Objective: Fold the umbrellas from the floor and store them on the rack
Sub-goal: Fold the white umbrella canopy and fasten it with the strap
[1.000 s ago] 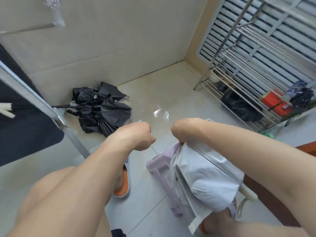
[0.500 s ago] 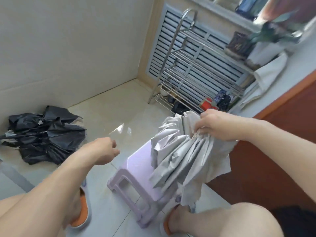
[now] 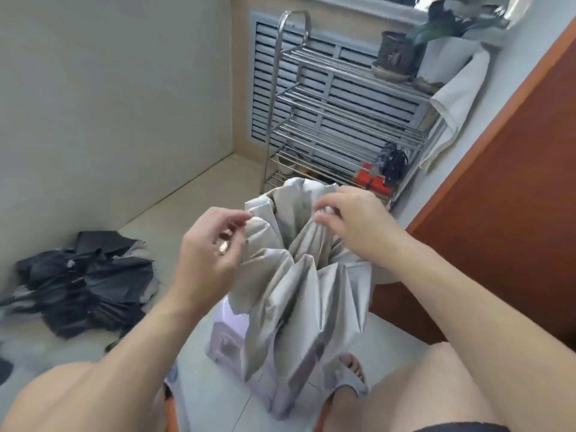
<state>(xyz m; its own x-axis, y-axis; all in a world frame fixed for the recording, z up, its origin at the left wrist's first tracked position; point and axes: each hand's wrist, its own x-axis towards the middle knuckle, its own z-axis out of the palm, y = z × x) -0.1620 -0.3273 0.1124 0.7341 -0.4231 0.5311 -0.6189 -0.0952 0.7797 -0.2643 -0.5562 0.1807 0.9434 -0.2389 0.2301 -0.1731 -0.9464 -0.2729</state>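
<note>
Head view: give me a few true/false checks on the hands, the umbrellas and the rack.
1. The right hand pinches the grey umbrella's fabric. True.
2. The black umbrella sits on the rack. False: it lies on the floor by the wall.
3. The left hand is at the grey umbrella's folds. True.
4. The rack's top shelf is bare. False: potted plants stand there.
5. A lilac stool stands under the grey umbrella. True.

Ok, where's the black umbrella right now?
In the head view the black umbrella lies loose on the floor at the lower left, near the wall, left of the left hand and the grey umbrella.
</note>
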